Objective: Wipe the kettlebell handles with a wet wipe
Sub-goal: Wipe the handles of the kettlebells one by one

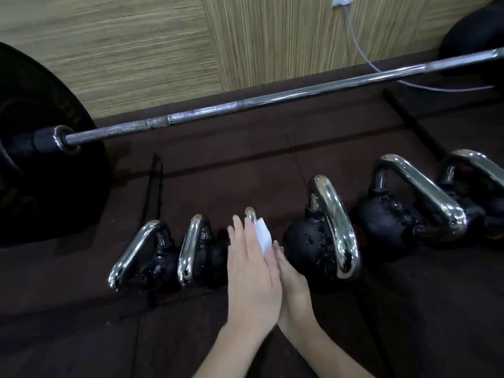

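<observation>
On the dark floor [191,336] in front of the person, a row of kettlebells runs left to right, each with a shiny chrome handle and a black body. Six handles can be counted: two small ones at the left, a third kettlebell handle [250,214] mostly hidden behind the hands, a larger one just right of the hands, and two more at the far right, the last cut by the frame edge. The left hand [252,271] lies over the third handle with fingers straight and together, pointing away from the person. The right hand [293,285] sits close against it on the right, mostly hidden; whether its fingers curl on anything cannot be told. One white wet wipe [263,236] shows between the two hands, against the handle's right side. The handle's loop runs near to far, in line with the left hand's fingers, so a wiping stroke would probably travel along that line. The next kettlebell handle [335,227] stands just right of the wipe, nearer the right hand. One barbell [245,105] crosses behind the row, before a wood-grain wall [136,45].
</observation>
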A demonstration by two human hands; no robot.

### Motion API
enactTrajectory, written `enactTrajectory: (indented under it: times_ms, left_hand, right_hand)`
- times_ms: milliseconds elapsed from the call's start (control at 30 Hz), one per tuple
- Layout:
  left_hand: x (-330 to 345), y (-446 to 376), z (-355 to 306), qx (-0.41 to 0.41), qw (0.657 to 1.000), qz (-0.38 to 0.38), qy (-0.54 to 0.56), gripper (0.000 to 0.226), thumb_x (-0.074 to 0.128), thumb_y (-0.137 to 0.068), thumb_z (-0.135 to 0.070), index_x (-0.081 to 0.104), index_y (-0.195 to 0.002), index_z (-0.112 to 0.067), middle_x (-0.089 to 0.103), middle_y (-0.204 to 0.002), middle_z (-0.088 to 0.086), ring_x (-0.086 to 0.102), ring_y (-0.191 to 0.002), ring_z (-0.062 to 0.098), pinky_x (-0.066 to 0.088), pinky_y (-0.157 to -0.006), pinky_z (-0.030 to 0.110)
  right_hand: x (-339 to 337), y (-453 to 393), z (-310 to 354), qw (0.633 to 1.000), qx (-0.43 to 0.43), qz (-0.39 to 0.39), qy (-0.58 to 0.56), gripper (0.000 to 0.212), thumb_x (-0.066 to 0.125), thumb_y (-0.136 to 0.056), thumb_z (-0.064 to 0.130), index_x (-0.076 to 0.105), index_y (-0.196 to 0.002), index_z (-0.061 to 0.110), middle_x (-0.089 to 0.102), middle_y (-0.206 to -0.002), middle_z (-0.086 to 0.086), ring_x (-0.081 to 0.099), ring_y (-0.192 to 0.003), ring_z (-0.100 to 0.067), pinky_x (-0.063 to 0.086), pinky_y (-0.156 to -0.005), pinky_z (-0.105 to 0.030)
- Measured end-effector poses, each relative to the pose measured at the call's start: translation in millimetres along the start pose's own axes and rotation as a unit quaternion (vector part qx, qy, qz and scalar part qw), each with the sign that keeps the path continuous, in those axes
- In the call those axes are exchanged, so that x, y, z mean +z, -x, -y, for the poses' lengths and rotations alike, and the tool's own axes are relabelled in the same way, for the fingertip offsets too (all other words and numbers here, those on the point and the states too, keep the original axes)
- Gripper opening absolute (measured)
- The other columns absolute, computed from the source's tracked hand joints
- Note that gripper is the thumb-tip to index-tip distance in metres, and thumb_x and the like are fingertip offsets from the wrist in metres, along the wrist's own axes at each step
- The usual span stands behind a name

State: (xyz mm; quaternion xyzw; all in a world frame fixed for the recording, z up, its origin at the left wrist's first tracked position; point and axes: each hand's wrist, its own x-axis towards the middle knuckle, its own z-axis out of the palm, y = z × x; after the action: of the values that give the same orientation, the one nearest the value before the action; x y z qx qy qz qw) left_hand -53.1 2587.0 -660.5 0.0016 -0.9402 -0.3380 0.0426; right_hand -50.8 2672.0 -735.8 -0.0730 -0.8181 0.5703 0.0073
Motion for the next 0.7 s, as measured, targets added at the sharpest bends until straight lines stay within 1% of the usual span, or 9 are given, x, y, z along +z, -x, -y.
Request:
enactTrajectory:
  times_ms: [67, 167, 267, 367, 433, 500, 533, 600, 700]
  left_hand:
    - [-4.8, -34.7, -5.9, -0.028, 0.997, 0.026, -0.062, 0.064, 0.028, -0.111, -0.029, 0.000, -0.167, -0.016, -0.006, -0.176, 0.002, -0.010, -0.162, 0.021, 0.011, -0.132, 0.041]
    - [-20.4, -101.5, -13.4, -0.130, 0.980, 0.145, -0.036, 0.052, 0.029, -0.111, -0.021, 0.028, -0.158, 0.003, 0.025, -0.168, 0.019, 0.018, -0.158, 0.035, 0.022, -0.127, 0.047]
    - [-37.9, -146.0, -19.7, -0.187, 0.959, 0.214, -0.014, 0.041, 0.036, -0.111, -0.018, 0.059, -0.134, 0.008, 0.060, -0.139, 0.028, 0.054, -0.132, 0.044, 0.043, -0.109, 0.046]
    - [-51.0, -149.7, -23.3, -0.117, 0.966, 0.229, -0.025, 0.042, 0.031, -0.112, -0.021, 0.065, -0.131, -0.003, 0.074, -0.105, 0.004, 0.068, -0.105, 0.025, 0.047, -0.085, 0.027]
    - [-58.8, -143.6, -22.1, -0.068, 0.977, 0.201, 0.010, 0.049, 0.029, -0.113, -0.037, 0.069, -0.108, -0.009, 0.069, -0.082, -0.005, 0.065, -0.077, 0.010, 0.044, -0.075, 0.024]
    - [-61.4, -142.4, -24.0, -0.036, 0.981, 0.183, 0.058, 0.050, 0.029, -0.111, -0.047, 0.069, -0.101, -0.018, 0.073, -0.094, -0.004, 0.067, -0.087, 0.013, 0.048, -0.084, 0.031]
    - [-62.0, -142.3, -28.5, -0.021, 0.980, 0.179, 0.081, 0.046, 0.030, -0.110, -0.048, 0.070, -0.110, -0.025, 0.073, -0.108, -0.005, 0.067, -0.101, 0.013, 0.049, -0.095, 0.034]
    - [-60.2, -140.6, -45.8, 0.023, 0.975, 0.182, 0.122, 0.042, 0.032, -0.111, -0.045, 0.060, -0.141, -0.035, 0.064, -0.139, -0.014, 0.057, -0.130, 0.007, 0.039, -0.117, 0.034]
    - [-51.3, -128.6, -83.8, 0.100, 0.954, 0.225, 0.170, 0.039, 0.033, -0.113, -0.042, 0.057, -0.142, -0.046, 0.052, -0.143, -0.037, 0.043, -0.139, -0.012, 0.025, -0.128, 0.030]
  right_hand:
    - [4.1, -1.0, -5.2, 0.996, -0.064, 0.019, 0.063, 0.048, 0.069, -0.096, 0.020, 0.057, -0.141, 0.031, 0.052, -0.152, 0.009, 0.045, -0.142, -0.004, 0.037, -0.119, -0.026]
    - [2.9, 1.4, -4.9, 0.994, -0.045, 0.030, 0.091, 0.081, 0.077, -0.089, 0.011, 0.034, -0.156, 0.031, 0.025, -0.161, 0.025, 0.017, -0.139, 0.027, 0.017, -0.116, -0.004]
    - [-3.3, -0.1, 3.8, 0.996, -0.031, 0.049, 0.068, 0.083, 0.079, -0.088, 0.015, 0.035, -0.157, 0.028, 0.025, -0.161, 0.026, 0.017, -0.139, 0.027, 0.017, -0.119, -0.007]
    - [-27.3, 10.9, 15.2, 0.997, 0.009, 0.069, 0.017, 0.075, 0.082, -0.086, 0.024, 0.045, -0.151, 0.032, 0.040, -0.150, 0.031, 0.029, -0.125, 0.035, 0.023, -0.115, -0.004]
    - [-52.0, 25.7, 16.3, 0.997, 0.037, 0.075, 0.002, 0.060, 0.085, -0.082, 0.032, 0.061, -0.137, 0.038, 0.059, -0.130, 0.034, 0.044, -0.116, 0.032, 0.036, -0.112, -0.009]
    - [-78.3, 37.6, 12.1, 0.997, 0.046, 0.047, 0.031, 0.037, 0.088, -0.074, 0.046, 0.076, -0.108, 0.040, 0.071, -0.104, 0.032, 0.059, -0.107, 0.020, 0.048, -0.100, -0.011]
    - [-89.6, 40.6, 8.3, 0.997, 0.042, 0.020, 0.058, 0.029, 0.088, -0.069, 0.053, 0.078, -0.091, 0.037, 0.073, -0.093, 0.027, 0.066, -0.098, 0.011, 0.052, -0.089, -0.012]
    - [-109.2, 41.9, -2.5, 0.994, 0.012, -0.050, 0.096, 0.041, 0.088, -0.061, 0.059, 0.066, -0.065, 0.025, 0.066, -0.075, 0.013, 0.065, -0.074, -0.004, 0.050, -0.066, -0.014]
    - [-131.1, 28.7, -8.7, 0.983, -0.003, -0.135, 0.126, 0.057, 0.098, -0.046, 0.050, 0.055, -0.073, 0.024, 0.057, -0.079, 0.011, 0.056, -0.072, -0.007, 0.048, -0.063, -0.021]
